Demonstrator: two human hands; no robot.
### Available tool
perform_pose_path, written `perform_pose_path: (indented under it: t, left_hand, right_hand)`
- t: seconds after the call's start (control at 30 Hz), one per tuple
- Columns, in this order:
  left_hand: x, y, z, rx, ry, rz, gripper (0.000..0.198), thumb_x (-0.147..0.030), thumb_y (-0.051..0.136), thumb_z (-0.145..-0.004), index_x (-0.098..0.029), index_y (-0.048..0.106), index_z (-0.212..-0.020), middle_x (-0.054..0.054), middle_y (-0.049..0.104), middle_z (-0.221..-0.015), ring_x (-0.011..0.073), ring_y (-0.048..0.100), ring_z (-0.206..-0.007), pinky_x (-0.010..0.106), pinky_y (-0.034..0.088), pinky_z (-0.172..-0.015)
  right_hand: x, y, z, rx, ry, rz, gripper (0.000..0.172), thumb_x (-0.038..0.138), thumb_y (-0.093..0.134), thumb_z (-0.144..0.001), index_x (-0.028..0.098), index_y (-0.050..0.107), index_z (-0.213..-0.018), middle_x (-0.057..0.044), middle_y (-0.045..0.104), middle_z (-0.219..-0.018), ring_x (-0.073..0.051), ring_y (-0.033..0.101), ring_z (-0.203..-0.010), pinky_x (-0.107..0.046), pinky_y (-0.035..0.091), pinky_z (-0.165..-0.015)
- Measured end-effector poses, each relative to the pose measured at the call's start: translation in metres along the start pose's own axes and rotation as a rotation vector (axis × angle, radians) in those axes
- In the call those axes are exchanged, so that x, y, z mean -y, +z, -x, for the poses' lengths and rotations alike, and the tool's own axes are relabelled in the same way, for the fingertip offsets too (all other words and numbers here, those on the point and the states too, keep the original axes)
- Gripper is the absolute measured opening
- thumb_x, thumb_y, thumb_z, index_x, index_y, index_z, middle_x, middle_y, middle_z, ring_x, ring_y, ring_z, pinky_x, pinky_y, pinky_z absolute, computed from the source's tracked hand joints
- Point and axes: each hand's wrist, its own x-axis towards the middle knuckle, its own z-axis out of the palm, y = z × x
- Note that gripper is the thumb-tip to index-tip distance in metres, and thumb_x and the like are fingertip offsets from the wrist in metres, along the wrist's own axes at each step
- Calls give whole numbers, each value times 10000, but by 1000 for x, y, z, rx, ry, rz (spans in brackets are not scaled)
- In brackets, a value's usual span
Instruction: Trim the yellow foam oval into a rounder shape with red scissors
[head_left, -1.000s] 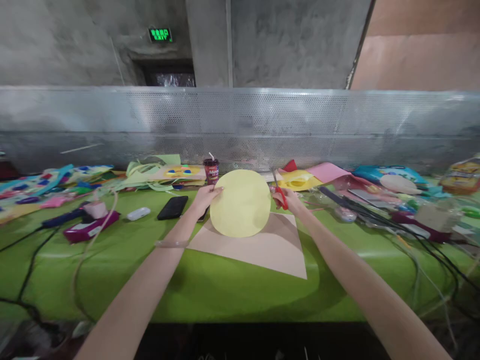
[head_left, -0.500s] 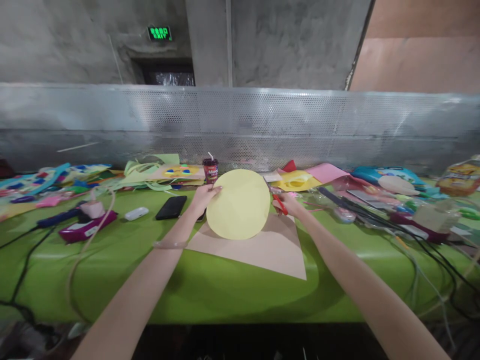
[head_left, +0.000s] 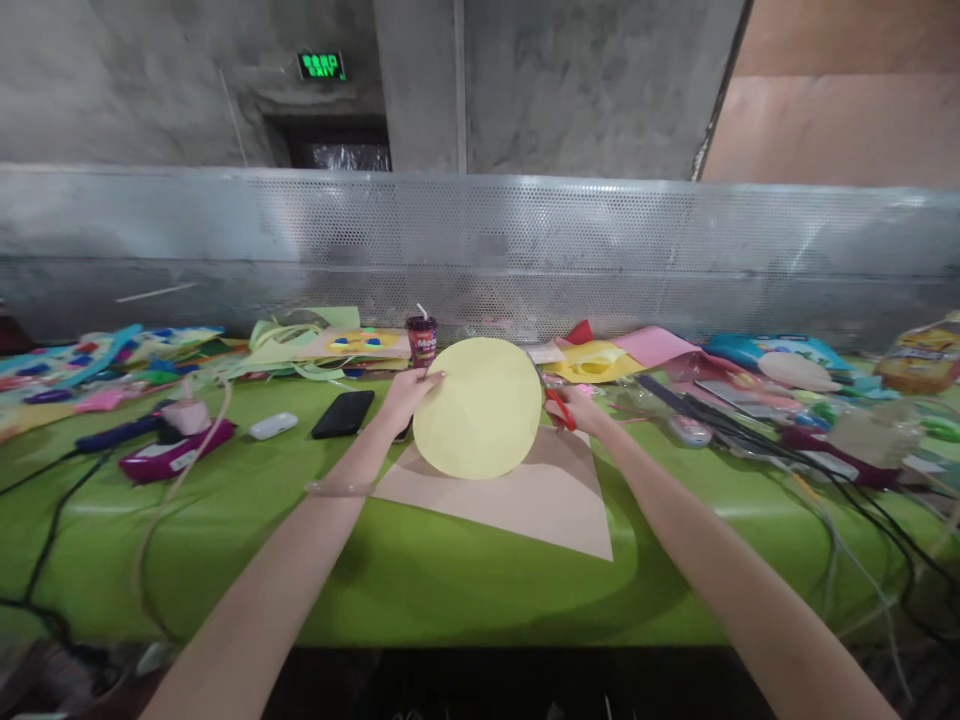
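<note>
My left hand [head_left: 411, 393] pinches the left edge of a pale yellow paper disc [head_left: 478, 408] and holds it up, tilted, above a tan sheet of paper [head_left: 544, 495] that lies on the green table [head_left: 420, 580]. Just right of the disc, my right hand [head_left: 577, 408] is closed around red-handled scissors [head_left: 559, 407], whose blades point toward the disc's right edge.
A black phone [head_left: 343, 414], a white case [head_left: 273, 426] and a dark drink cup [head_left: 421, 341] lie left of and behind the disc. Coloured paper scraps [head_left: 600, 357] line the back. Black cables [head_left: 795, 450] and packets crowd the right, a purple box [head_left: 169, 458] and cords the left.
The scissors have dropped from pointing up to lying level by the disc's right edge. The disc has shifted slightly left. My left hand keeps its hold.
</note>
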Motion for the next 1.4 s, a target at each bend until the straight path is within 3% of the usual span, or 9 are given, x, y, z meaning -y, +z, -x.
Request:
perform_pose_path:
  t: [0.37, 1.4]
  left_hand:
    - [-5, 2, 5, -7, -10, 16, 333, -385, 681, -562, -116, 644, -755, 62, 663, -691, 165, 593, -547, 263, 474, -517]
    - [-3, 1, 3, -1, -3, 6, 366, -403, 684, -551, -117, 644, -775, 66, 669, -727, 178, 602, -574, 283, 484, -549]
  right_hand:
    - [1, 1, 1, 5, 16, 14, 153, 222, 431, -651, 163, 459, -513, 2, 534, -428, -102, 515, -400, -207, 420, -408]
    - [10, -1, 6, -14, 6, 118, 221, 241, 439, -692, 169, 435, -483, 9, 510, -425, -90, 494, -400, -210, 430, -422]
